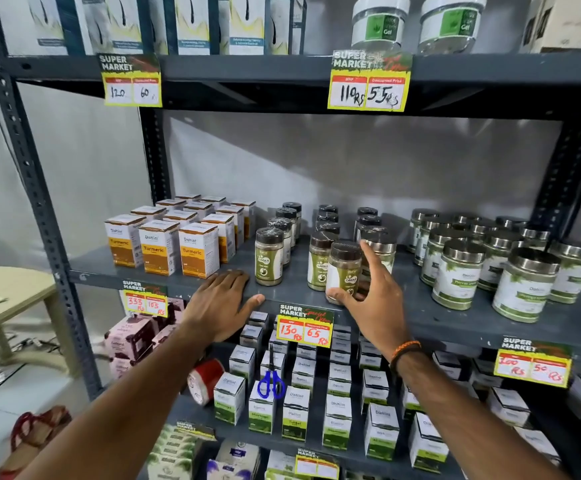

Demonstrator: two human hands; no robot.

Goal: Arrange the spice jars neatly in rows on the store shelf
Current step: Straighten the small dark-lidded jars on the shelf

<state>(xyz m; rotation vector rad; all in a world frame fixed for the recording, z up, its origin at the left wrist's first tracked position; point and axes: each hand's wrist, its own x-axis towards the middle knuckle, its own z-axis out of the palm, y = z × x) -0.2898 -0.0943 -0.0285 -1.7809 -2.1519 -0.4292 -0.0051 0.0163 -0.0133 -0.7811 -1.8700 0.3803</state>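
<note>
Grey metal shelf [455, 320], centre frame. Right hand [374, 299] wraps a brown-lidded spice jar [344, 271] at the front edge: thumb low on the label's left side, index finger up behind the lid, jar slightly tilted. Just left stand two more front jars [269, 256], rows running back behind them. Left hand [221, 303] lies flat, fingers spread, palm down on the shelf lip, gripping nothing. Turmeric boxes [159, 249] mid-left.

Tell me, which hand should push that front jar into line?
Right. The right hand already wraps the jar at the shelf's front edge; the left hand lies flat, empty.
</note>
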